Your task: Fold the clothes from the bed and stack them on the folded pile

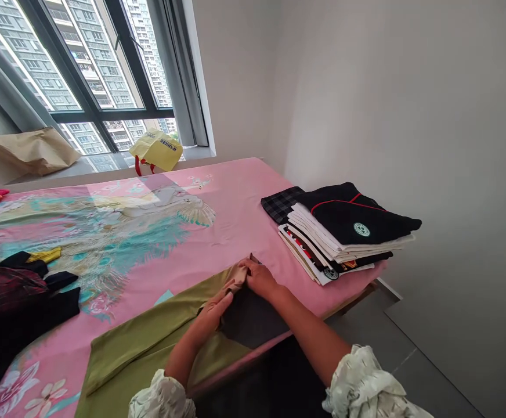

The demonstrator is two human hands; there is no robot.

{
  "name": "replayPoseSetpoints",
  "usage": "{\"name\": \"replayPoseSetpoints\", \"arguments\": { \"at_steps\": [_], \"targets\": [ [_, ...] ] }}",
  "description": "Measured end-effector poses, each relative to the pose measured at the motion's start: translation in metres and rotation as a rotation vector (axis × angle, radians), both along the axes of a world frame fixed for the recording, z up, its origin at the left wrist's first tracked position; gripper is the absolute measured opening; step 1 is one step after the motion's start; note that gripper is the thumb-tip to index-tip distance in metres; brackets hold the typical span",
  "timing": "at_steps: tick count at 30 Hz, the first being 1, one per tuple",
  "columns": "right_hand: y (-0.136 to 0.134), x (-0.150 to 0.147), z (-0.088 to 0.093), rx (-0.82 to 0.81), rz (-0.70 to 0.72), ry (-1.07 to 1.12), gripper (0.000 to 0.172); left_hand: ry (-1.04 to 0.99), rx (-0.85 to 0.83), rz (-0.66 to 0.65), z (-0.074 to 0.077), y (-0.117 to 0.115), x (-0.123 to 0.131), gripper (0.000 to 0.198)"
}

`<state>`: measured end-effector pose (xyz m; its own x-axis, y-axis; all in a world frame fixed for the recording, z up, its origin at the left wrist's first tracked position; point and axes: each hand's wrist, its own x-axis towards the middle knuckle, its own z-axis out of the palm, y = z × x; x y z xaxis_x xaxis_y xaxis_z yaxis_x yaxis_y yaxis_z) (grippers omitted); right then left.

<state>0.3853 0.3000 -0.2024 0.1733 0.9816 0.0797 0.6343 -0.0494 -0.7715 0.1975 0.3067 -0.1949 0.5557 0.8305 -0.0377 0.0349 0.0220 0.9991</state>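
Observation:
An olive-green garment (148, 334) with a dark grey section (253, 319) lies along the near edge of the bed, partly folded over. My right hand (259, 278) pinches its far edge, where a beige-brown strip shows, with the fingers closed on the cloth. Just left of it, my left hand (213, 309) rests on the same garment, fingers stretched flat toward the right hand and thumb apart. The fingertips of both hands are close together. Cloth under the left palm is hidden, and I cannot make out what kind of garment it is.
A pink floral bedsheet (235, 191) covers the bed. Folded clothes (344, 212) are stacked at its right corner, black with red piping on top. Dark clothes (13, 307) lie heaped at left. A yellow bag (159, 150) and brown paper bag (31, 151) sit by the window.

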Motion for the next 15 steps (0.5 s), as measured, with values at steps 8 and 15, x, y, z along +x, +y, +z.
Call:
{"name": "replayPoseSetpoints", "arguments": {
  "at_steps": [8,15],
  "targets": [
    [-0.017,0.029,0.007,-0.022,-0.17,-0.141,0.023,0.616,0.681,0.111,-0.031,0.008,-0.034,0.036],
    [-0.006,-0.054,0.009,0.136,0.165,-0.179,0.026,0.937,0.889,-0.005,-0.05,-0.008,-0.01,0.063]
  ]
}}
